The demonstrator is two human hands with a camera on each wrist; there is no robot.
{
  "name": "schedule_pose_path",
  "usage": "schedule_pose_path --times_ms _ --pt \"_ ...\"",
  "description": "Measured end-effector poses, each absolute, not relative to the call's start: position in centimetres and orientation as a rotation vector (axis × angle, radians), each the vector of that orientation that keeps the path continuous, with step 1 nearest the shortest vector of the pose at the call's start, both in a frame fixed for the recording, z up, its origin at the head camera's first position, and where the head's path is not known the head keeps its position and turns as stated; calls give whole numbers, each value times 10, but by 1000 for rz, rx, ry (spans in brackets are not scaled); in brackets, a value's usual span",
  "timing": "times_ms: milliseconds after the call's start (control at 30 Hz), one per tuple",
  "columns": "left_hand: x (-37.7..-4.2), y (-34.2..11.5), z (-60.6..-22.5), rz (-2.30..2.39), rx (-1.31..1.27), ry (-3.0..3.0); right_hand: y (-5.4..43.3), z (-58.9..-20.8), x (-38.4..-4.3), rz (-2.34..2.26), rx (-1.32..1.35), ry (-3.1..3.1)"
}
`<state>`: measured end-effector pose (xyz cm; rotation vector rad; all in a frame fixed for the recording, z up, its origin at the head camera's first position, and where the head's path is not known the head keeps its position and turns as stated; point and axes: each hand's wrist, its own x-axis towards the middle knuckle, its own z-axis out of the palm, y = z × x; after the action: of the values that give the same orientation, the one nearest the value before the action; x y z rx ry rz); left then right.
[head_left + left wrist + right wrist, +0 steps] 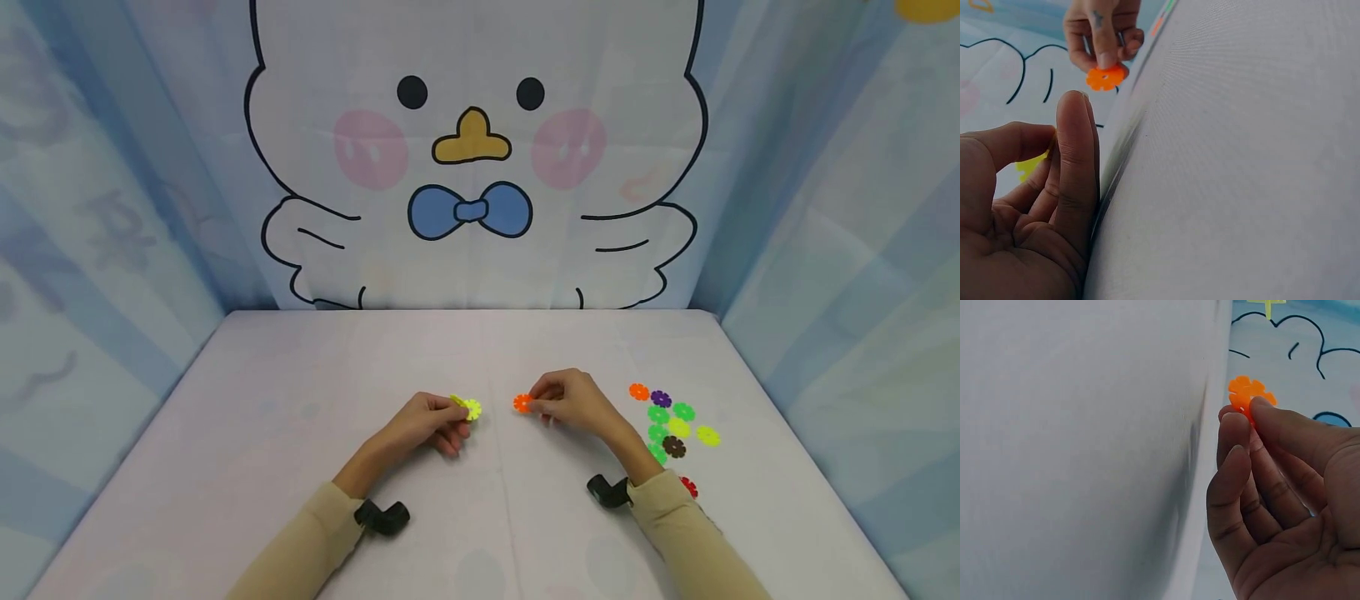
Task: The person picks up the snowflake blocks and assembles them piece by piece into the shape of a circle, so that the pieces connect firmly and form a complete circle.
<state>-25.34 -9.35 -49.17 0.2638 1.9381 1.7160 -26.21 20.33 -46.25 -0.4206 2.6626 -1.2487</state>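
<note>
My left hand (435, 423) pinches yellow snowflake discs (472, 409) between thumb and finger. In the head view one yellow disc faces the camera and another shows edge-on beside it. The right wrist view catches yellow pieces (1267, 307) at its top, set crosswise in a T shape. Across a short gap, my right hand (576, 403) grips an orange snowflake disc (522, 403) by its edge with thumb and fingertips. Its notched rim (1244, 389) points up toward the left hand in the right wrist view. Both hands are over the middle of the table.
Loose snowflake discs lie to the right of my right arm: an orange one (639, 392), a purple one (661, 399), several green ones (683, 412), yellow ones (708, 436) and a brown one (674, 447). A red disc (688, 487) is partly hidden by the sleeve. Printed curtains surround the white table (300, 375).
</note>
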Motion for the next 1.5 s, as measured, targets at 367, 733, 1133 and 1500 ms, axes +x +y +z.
schedule_pose_path --times_ms 367,733,1133,1500 --pt "-253 -94 -490 1725 277 1920 177 -464 -261 -1266 -554 2598" --pt "-256 -93 -491 1725 291 1915 163 -465 -260 -1266 -612 2608" --pt "-255 -94 -491 1713 302 1917 161 -464 -258 -1259 -612 2614" --pt "-256 -94 -492 1704 320 1911 158 -464 -259 -1249 -634 2618"
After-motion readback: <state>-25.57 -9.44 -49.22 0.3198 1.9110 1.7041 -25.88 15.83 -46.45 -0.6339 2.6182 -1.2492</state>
